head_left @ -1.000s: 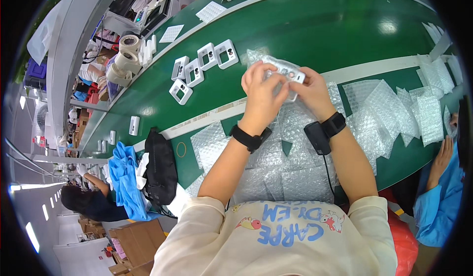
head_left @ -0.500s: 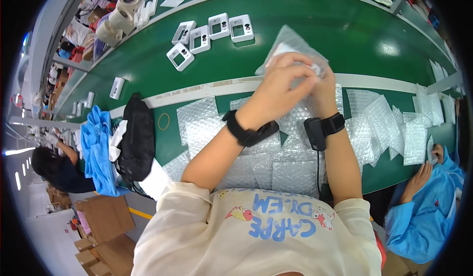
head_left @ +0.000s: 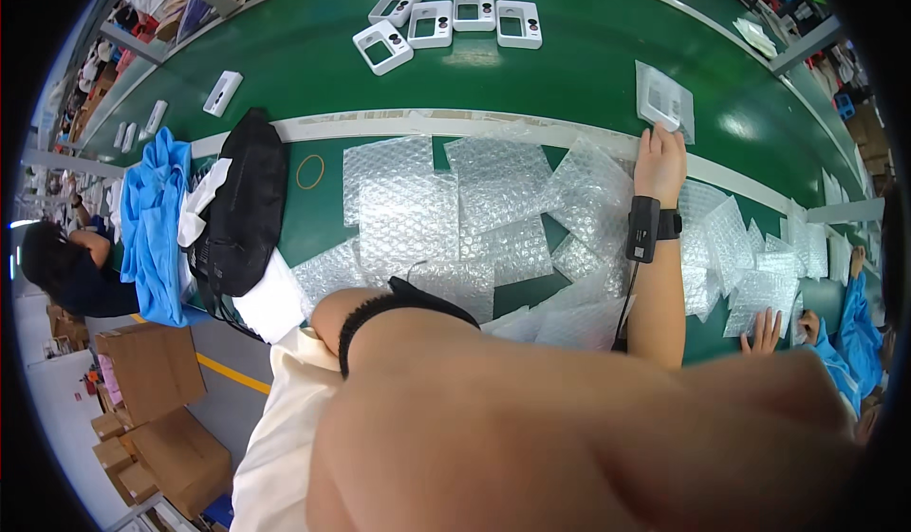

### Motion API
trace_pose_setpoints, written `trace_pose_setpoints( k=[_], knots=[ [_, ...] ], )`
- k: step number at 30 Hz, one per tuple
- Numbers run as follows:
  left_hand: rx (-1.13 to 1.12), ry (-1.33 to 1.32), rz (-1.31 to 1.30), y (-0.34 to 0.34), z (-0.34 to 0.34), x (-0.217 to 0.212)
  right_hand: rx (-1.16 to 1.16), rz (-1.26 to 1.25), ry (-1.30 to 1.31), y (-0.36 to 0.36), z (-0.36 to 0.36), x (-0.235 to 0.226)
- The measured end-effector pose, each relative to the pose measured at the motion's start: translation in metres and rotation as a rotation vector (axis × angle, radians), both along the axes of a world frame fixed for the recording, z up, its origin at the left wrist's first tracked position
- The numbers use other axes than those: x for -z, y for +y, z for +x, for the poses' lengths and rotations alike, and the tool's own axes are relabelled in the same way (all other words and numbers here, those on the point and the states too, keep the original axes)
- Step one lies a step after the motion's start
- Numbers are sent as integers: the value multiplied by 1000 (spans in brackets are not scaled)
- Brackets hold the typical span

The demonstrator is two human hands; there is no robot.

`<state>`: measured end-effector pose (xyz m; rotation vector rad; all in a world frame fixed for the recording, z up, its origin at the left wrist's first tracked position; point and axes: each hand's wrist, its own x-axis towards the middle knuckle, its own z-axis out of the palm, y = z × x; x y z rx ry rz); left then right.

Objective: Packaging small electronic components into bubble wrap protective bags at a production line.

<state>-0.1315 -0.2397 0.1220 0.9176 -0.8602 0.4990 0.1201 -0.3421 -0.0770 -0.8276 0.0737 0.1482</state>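
Note:
At the right of the green conveyor belt (head_left: pixel 579 76), my right hand (head_left: pixel 661 164) pinches the near edge of a clear plastic bag (head_left: pixel 685 114) with a flat white part inside. The bag lies on or just above the belt; I cannot tell which. My left hand (head_left: pixel 579 428) is large and blurred across the lower picture, close to the camera, and its fingers cannot be made out. Black straps circle both wrists. Clear bubble-wrap bags (head_left: pixel 408 214) lie spread over the near table between my arms and the belt.
Several white plastic housings (head_left: pixel 518 25) with square openings stand on the belt. A black bag (head_left: pixel 249 205), a blue garment (head_left: pixel 157 228) and a rubber band (head_left: pixel 309 171) lie at left. A co-worker's hand (head_left: pixel 762 331) rests at right. A pale rail (head_left: pixel 380 124) edges the belt.
My right hand has moved right with the bagged white part. My left hand has let go of the bag and come back close to the camera. The view has shifted.

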Motion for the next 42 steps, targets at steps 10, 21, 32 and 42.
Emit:
trace_pose_setpoints(
  k=[10, 21, 32, 42],
  knots=[
    [85, -120, 13, -7, -22, -8, -66, -37, -81, -9, -4, -3],
    [228, -125, 0, 0, -26, -20, 56, -254, -228, -4, -13, -6],
    [408, -99, -58, -4, -36, -25, -510, -141, -232, -5, -17, -10],
    [569, -34, -129, 18, -65, -39, -526, -167, -209, -5, -28, -18]
  ],
)
